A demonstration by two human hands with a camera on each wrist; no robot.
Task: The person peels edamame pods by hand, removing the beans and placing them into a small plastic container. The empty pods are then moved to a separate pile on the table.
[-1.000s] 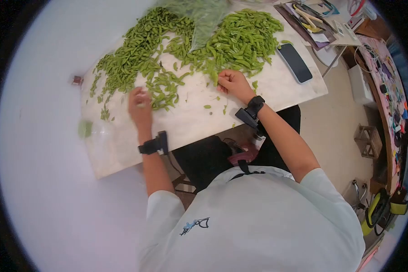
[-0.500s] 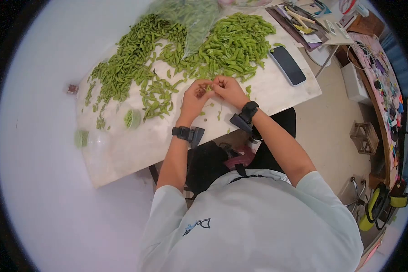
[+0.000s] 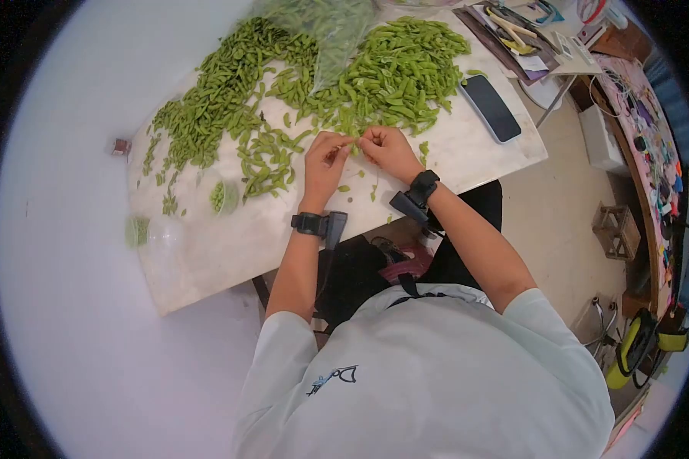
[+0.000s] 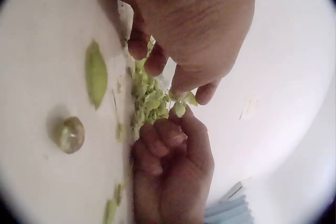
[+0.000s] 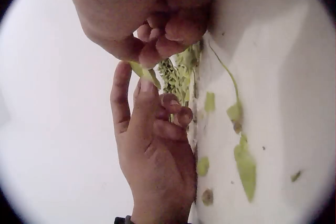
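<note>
Both hands meet over the table's near side at a green soybean pod (image 5: 149, 74), which is small and partly covered by fingertips. My left hand (image 3: 323, 172) pinches one end between thumb and forefinger, the other fingers loosely bent. From the other side my right hand (image 3: 392, 153) grips it with thumb and curled fingers. In the left wrist view the pod (image 4: 180, 108) shows pale green between the two sets of fingertips. Just beyond the hands lies a heap of bright green pods (image 3: 406, 73); a darker pod heap (image 3: 230, 84) spreads farther left.
A clear cup of shelled beans (image 3: 223, 197) stands left of the hands, near another cup (image 3: 137, 231) at the table's left edge. A plastic bag (image 3: 333, 46) overlaps the heaps. On the right lies a phone (image 3: 491, 109). Pod scraps (image 5: 245, 169) dot the table (image 3: 230, 260).
My left hand has come from beside the cup on the left over to my right hand, where both now hold the pod. Over the last half second the hands have barely shifted.
</note>
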